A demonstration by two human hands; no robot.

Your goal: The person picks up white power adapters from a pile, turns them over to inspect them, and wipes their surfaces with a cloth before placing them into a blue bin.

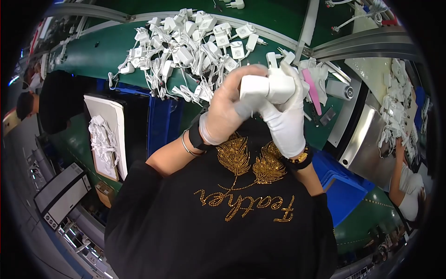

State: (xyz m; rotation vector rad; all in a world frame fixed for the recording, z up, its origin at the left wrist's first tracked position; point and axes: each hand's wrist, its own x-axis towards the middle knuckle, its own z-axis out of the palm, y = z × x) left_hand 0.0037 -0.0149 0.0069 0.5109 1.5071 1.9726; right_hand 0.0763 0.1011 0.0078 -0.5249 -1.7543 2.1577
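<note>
L hand (225,109) & white-gloved R hand (285,128) are close together, fingers curled round 2 white, boxy plastic blocks (254,87) held side by side, up over the near edge of the green flat-topped table (88,60). Blur hides exact fingertip contact; can't tell if the blocks are joined. For good handling: grip the flat sides, 1 per hand, w/ light even pressure; tilt faces toward the eyes; keep clear of the heap of white corded plug adapters (183,56) along the far edge, b/c cords could snag.
</note>
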